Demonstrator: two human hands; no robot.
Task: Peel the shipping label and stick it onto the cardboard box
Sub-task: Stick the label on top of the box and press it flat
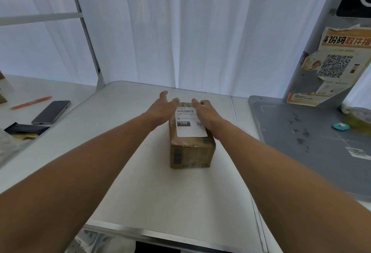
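White table (140, 172), pale and evenly lit — sheer white curtains (180, 31) behind, daylight diffusing through. Grey metal shelf frame (84, 23) at left. Grey panel (313, 47) at right bears a torn orange poster (331, 65) — grey mat (301, 152) below it.

On the white counter (140, 182) a cardboard box (191, 152) carries a shipping label (190, 124) flat on its top, with the left hand (160, 110) and right hand (206, 115) spread open at the label's far corners, while a phone (51, 112) and red pen (31, 103) lie far left.
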